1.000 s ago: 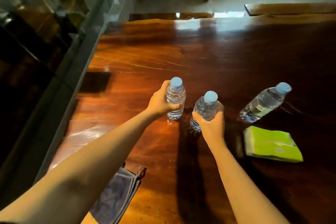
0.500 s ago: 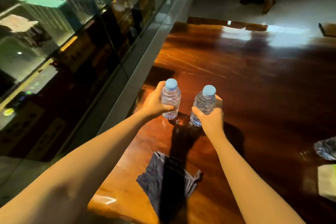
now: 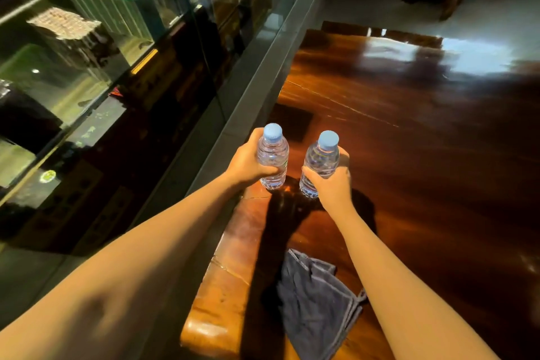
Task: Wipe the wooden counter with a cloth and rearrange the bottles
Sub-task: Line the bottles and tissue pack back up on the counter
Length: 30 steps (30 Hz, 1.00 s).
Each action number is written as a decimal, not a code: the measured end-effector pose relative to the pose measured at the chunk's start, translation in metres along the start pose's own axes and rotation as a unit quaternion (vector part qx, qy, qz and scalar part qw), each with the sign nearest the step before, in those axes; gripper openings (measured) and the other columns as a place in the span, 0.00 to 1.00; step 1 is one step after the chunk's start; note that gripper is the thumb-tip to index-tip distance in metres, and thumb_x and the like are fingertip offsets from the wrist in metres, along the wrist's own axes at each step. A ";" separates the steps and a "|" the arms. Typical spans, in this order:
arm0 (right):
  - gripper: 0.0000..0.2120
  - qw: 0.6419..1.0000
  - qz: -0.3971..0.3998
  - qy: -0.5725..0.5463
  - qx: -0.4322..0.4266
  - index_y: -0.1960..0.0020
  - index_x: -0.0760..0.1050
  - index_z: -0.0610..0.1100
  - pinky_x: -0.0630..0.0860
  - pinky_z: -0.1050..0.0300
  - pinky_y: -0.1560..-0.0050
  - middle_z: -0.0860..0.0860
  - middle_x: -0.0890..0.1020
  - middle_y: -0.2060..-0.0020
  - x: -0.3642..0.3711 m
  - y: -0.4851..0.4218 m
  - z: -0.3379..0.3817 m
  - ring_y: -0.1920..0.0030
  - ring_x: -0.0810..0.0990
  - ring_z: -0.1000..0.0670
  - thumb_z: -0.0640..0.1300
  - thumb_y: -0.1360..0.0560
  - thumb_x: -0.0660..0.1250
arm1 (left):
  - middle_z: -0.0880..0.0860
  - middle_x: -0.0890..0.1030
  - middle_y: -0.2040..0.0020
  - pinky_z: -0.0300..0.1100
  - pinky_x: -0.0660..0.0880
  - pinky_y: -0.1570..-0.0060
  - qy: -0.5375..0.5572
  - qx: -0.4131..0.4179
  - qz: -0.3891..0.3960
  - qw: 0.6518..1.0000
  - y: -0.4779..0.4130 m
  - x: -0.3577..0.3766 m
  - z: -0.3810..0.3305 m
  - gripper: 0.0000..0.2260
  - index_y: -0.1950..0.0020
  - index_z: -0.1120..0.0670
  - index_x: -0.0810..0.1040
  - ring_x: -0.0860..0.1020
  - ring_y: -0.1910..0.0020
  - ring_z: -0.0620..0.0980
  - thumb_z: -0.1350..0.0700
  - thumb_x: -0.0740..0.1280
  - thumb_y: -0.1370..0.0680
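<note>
Two capped water bottles, left bottle [image 3: 273, 159] and right bottle [image 3: 320, 162], stand upright, each wrapped by the fingers of the left hand [image 3: 244, 165] and right hand [image 3: 331, 185]. Beside the left fingers runs the table [image 3: 409, 155] edge; a nudge could tip that bottle off.

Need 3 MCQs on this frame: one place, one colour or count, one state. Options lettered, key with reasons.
1. Where does the cloth lie?
A. on the counter, between the forearms
B. draped over a bottle
C. in the left hand

2. What colour are the bottle caps?
A. red
B. light blue
C. white

3. What are the hands doing?
A. both empty
B. only the right holds a bottle
C. each holds one bottle

Key:
1 A: the dark cloth sits crumpled on the wood, nearer the camera than the bottles.
2 B: the left bottle and right bottle both show pale blue caps.
3 C: the left hand and right hand each wrap one upright bottle.
</note>
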State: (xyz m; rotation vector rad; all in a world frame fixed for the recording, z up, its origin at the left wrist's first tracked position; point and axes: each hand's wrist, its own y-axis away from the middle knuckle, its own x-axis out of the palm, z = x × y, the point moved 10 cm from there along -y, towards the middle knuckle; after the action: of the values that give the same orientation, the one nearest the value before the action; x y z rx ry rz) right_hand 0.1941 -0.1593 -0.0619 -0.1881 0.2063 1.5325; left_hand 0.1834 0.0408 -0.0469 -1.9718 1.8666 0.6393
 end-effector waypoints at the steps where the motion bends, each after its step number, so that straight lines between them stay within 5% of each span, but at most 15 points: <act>1: 0.29 1.000 -0.003 0.002 0.000 0.40 0.67 0.45 0.75 0.64 0.47 0.54 0.78 0.52 0.002 0.000 -0.001 0.52 0.78 0.53 0.37 0.35 0.77 | 0.47 0.75 0.48 0.33 0.71 0.55 0.000 0.002 0.001 1.000 -0.001 -0.002 0.002 0.34 0.34 0.51 0.64 0.77 0.51 0.47 0.59 0.76 0.35; 3: 0.30 1.000 -0.012 0.003 -0.001 0.38 0.67 0.43 0.73 0.70 0.50 0.56 0.77 0.53 0.004 0.001 -0.003 0.54 0.78 0.54 0.37 0.35 0.77 | 0.48 0.76 0.48 0.35 0.71 0.54 0.002 0.002 0.008 1.000 -0.003 -0.004 0.007 0.34 0.34 0.50 0.64 0.77 0.51 0.48 0.59 0.76 0.35; 6: 0.31 1.000 -0.019 -0.007 0.005 0.37 0.66 0.42 0.75 0.58 0.45 0.49 0.77 0.48 0.007 0.005 -0.008 0.49 0.79 0.50 0.36 0.35 0.77 | 0.49 0.77 0.47 0.41 0.74 0.50 0.015 -0.004 0.014 1.000 -0.004 -0.006 0.014 0.35 0.33 0.51 0.63 0.78 0.48 0.50 0.58 0.76 0.36; 9: 0.31 0.999 -0.030 0.005 0.014 0.36 0.66 0.41 0.75 0.57 0.45 0.48 0.78 0.47 0.012 0.006 -0.010 0.48 0.79 0.49 0.38 0.34 0.77 | 0.49 0.77 0.46 0.43 0.75 0.47 0.029 -0.006 0.016 0.999 -0.005 -0.010 0.019 0.36 0.32 0.51 0.63 0.78 0.48 0.50 0.57 0.76 0.36; 14: 0.26 0.992 0.002 0.090 0.089 0.41 0.72 0.36 0.76 0.47 0.41 0.39 0.78 0.45 0.020 0.010 -0.027 0.44 0.78 0.41 0.49 0.32 0.75 | 0.47 0.75 0.45 0.28 0.69 0.55 0.019 -0.006 0.046 0.999 -0.006 -0.005 0.021 0.35 0.31 0.51 0.62 0.76 0.50 0.43 0.59 0.76 0.33; 18: 0.24 0.993 0.007 0.100 0.069 0.44 0.74 0.35 0.78 0.49 0.46 0.41 0.81 0.50 0.017 0.011 -0.018 0.48 0.80 0.42 0.49 0.32 0.75 | 0.48 0.75 0.43 0.39 0.71 0.48 0.027 -0.024 0.044 0.998 -0.005 -0.002 0.024 0.36 0.31 0.51 0.60 0.77 0.45 0.49 0.59 0.76 0.33; 22: 0.29 0.994 0.048 0.098 0.027 0.35 0.67 0.39 0.72 0.61 0.48 0.48 0.78 0.47 0.018 0.012 -0.004 0.46 0.78 0.48 0.47 0.31 0.74 | 0.53 0.75 0.37 0.42 0.71 0.46 -0.022 -0.057 0.033 0.998 0.006 0.000 0.031 0.38 0.29 0.55 0.57 0.76 0.43 0.50 0.56 0.76 0.32; 25: 0.41 0.985 0.115 0.127 0.026 0.26 0.54 0.41 0.66 0.52 0.32 0.45 0.67 0.31 0.012 0.014 -0.008 0.32 0.68 0.47 0.49 0.30 0.73 | 0.61 0.77 0.37 0.47 0.72 0.47 -0.136 -0.167 0.024 0.976 0.026 0.001 0.050 0.33 0.32 0.62 0.62 0.77 0.40 0.60 0.48 0.73 0.29; 27: 0.45 0.963 0.169 0.197 0.069 0.24 0.48 0.45 0.60 0.45 0.28 0.44 0.57 0.24 -0.001 0.018 -0.026 0.25 0.58 0.44 0.55 0.30 0.72 | 0.61 0.79 0.40 0.47 0.73 0.50 -0.245 -0.216 0.108 0.939 0.046 0.017 0.055 0.28 0.36 0.62 0.69 0.79 0.43 0.60 0.45 0.69 0.28; 30: 0.44 0.928 0.226 0.269 0.122 0.24 0.49 0.48 0.60 0.42 0.28 0.45 0.56 0.24 -0.034 0.026 -0.049 0.25 0.56 0.41 0.59 0.30 0.70 | 0.57 0.80 0.40 0.42 0.73 0.49 -0.341 -0.176 0.262 0.886 0.067 0.061 0.036 0.22 0.38 0.58 0.76 0.79 0.42 0.56 0.44 0.65 0.25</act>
State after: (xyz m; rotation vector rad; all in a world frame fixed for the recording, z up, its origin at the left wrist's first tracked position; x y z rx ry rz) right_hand 0.1663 -0.2033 -0.1011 -0.3810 0.9253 1.8661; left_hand 0.1153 0.0044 -0.1070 -1.1134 1.8642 1.6752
